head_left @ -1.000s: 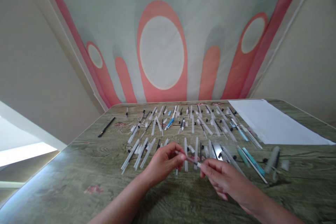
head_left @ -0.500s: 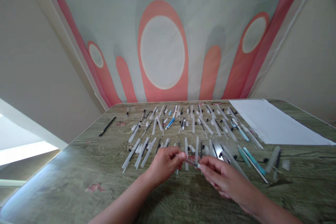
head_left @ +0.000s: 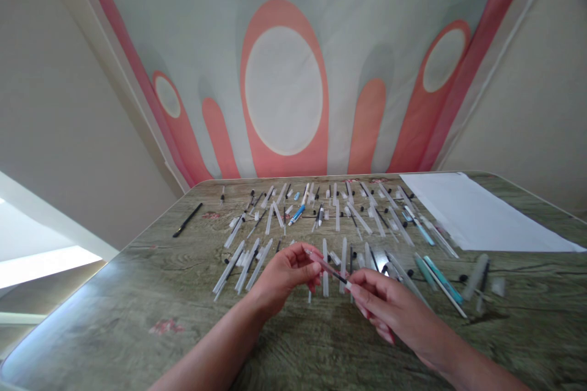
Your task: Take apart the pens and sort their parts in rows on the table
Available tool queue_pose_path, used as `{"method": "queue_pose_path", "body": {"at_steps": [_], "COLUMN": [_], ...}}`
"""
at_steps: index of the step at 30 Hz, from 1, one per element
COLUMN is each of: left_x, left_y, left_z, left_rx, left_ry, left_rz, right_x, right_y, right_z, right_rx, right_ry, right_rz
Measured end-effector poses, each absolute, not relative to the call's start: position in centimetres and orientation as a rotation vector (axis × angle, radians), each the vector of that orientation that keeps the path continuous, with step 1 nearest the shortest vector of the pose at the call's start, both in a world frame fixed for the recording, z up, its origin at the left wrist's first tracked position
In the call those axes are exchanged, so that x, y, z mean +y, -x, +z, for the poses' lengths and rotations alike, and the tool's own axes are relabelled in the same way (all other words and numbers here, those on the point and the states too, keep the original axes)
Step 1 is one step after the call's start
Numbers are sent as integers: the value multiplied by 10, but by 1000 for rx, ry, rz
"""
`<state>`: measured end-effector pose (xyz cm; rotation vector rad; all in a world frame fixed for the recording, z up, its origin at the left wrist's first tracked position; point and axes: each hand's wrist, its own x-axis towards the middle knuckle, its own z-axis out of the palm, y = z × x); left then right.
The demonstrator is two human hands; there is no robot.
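Observation:
Both of my hands hold one thin pen [head_left: 328,267] just above the green wood-grain table [head_left: 137,317]. My left hand [head_left: 287,274] pinches its clear upper end between thumb and fingers. My right hand [head_left: 389,308] pinches the lower end, where a white tip shows. The pen slants down from left to right. Right behind my hands lies a row of clear pen barrels [head_left: 247,263] and black refills.
Several more pen parts are spread across the far half of the table, among them a blue pen [head_left: 296,214] and teal pens [head_left: 440,281]. A lone black pen [head_left: 186,220] lies at the left. A white sheet [head_left: 477,214] covers the far right corner.
My left hand has risen a little and lifted the pen's upper end, so the pen slants more steeply. My right hand has stayed at the lower end.

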<state>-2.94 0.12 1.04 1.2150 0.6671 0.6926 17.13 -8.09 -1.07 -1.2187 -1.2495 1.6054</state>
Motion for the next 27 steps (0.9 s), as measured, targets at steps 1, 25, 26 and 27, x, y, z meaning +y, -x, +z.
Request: {"method": "queue_pose_path", "body": {"at_steps": [1,25,26,27], "left_x": [1,-25,-25,-25], "left_y": [29,8,8,8], "left_z": [11,5,4,3], "left_rx": [675,692,697,705], "left_ry": [-1196,-975,-977,-978], "left_rz": [714,631,629,628], "right_x": [-81,-83,-83,-83], "right_y": [-171,-165,-165,-164], "right_z": [-11,-10,-10,-10], "right_rx": [-1248,-1152,-1163,-1171], "right_ry": [1213,1080,1077,1073], "right_rz": [1602,1591,1600,1613]}}
